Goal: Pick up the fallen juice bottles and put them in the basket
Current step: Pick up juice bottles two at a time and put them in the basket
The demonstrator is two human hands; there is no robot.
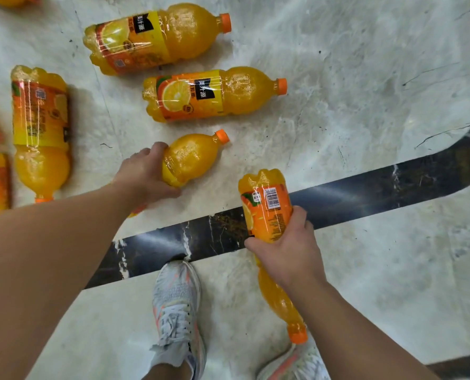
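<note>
- Orange juice fills every bottle seen; several lie on their sides on the pale marble floor (365,91), scattered as fallen things would be.
- A near bottle (190,159) is wrapped by the left hand (143,174) around its labelled middle, cap pointed away; whether it is lifted clear of the floor cannot be told.
- A second bottle (268,207) is gripped by the right hand (286,246), base up and cap (298,337) down, apparently so that one bottle is taken per hand.
- Two more bottles (214,94) (157,38) are seen beyond the left hand, another (40,130) off to the left, and parts of others at the frame's edge.
- The dark stripe (365,187) is crossed by the held bottle; two shoes (176,305) stand below.
- No basket is in view, so most of the task is judged undone.
</note>
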